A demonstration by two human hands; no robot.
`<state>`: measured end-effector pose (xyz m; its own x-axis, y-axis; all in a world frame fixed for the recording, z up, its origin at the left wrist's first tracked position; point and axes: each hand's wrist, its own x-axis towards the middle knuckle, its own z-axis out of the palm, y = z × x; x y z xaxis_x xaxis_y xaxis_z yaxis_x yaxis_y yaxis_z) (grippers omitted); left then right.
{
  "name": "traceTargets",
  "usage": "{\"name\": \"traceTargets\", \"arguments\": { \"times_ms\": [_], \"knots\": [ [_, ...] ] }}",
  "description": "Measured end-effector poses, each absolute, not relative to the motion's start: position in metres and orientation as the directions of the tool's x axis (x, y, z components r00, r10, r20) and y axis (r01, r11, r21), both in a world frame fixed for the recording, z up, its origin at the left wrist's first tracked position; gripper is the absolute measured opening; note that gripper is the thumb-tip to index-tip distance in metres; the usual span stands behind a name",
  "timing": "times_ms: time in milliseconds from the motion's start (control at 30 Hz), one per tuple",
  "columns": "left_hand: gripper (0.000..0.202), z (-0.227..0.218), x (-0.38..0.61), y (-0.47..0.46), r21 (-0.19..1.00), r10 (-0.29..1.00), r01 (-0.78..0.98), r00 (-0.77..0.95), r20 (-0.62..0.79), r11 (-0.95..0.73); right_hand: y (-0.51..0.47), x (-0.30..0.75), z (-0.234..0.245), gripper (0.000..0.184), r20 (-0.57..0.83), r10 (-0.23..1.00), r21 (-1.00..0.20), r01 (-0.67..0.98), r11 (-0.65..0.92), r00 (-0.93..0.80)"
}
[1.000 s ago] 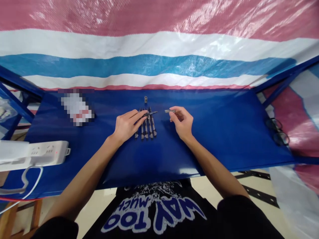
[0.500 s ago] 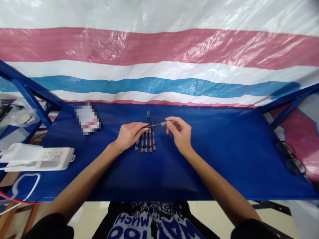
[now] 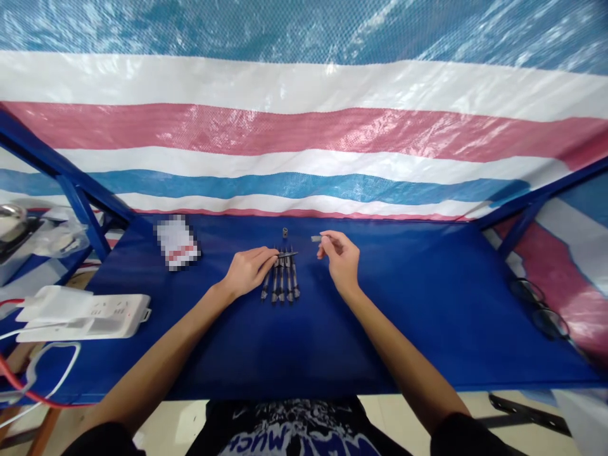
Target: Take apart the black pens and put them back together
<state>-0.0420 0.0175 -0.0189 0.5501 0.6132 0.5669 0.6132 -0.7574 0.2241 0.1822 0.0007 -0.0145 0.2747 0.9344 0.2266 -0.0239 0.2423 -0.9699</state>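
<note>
My left hand (image 3: 251,269) is closed on a dark pen (image 3: 288,254), pinched between thumb and fingers, its bare tip pointing right. To the right, my right hand (image 3: 342,258) pinches a small greyish pen cap (image 3: 316,239). A gap separates the cap from the pen's tip. Beneath the held pen, several dark pens (image 3: 282,282) lie side by side on the blue table (image 3: 304,354), their upper ends partly hidden by the left fingers and that pen. Just beyond the row is a small grey cylindrical piece (image 3: 285,232).
A blurred-out white and red pack (image 3: 177,242) lies at the back left. A white power strip (image 3: 118,315) with cables sits at the left edge. Glasses (image 3: 546,310) rest at the right edge. A striped sheet (image 3: 304,133) and blue frame bars (image 3: 83,212) border the table.
The camera view has tilted upward, so the table sits lower in the picture. My hands have drawn slightly apart, widening the gap between the pen tip and the cap.
</note>
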Motion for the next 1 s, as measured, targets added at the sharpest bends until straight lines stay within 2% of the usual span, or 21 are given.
{"name": "traceTargets", "arguments": {
  "times_ms": [133,233,367,667,867,1000],
  "knots": [
    [0.027,-0.021,-0.046,0.011,0.246,0.672,0.654,0.546,0.5,-0.715,-0.004,0.182,-0.023,0.018,0.203,0.953,-0.977,-0.016,0.212,0.223],
    [0.027,-0.026,-0.046,0.011,0.215,0.664,0.665,0.549,0.508,-0.715,-0.01,0.183,-0.025,0.018,0.217,0.961,-0.975,-0.004,0.221,0.174],
    [0.028,-0.031,-0.044,0.013,0.231,0.663,0.665,0.522,0.537,-0.71,-0.013,0.184,-0.023,0.019,0.213,0.966,-0.976,-0.004,0.216,0.148],
    [0.029,-0.015,-0.036,0.022,0.302,0.697,0.676,0.439,0.567,-0.672,0.0,0.174,-0.004,0.016,0.262,0.928,-0.953,-0.08,0.292,0.263],
    [0.028,-0.031,-0.043,0.014,0.324,0.689,0.632,0.497,0.527,-0.704,-0.018,0.172,-0.024,0.019,0.244,0.952,-0.969,0.095,0.229,0.185],
    [0.028,-0.032,-0.044,0.014,0.314,0.674,0.625,0.496,0.548,-0.715,-0.019,0.174,-0.027,0.021,0.244,0.95,-0.967,0.118,0.225,0.195]
  ]
}}
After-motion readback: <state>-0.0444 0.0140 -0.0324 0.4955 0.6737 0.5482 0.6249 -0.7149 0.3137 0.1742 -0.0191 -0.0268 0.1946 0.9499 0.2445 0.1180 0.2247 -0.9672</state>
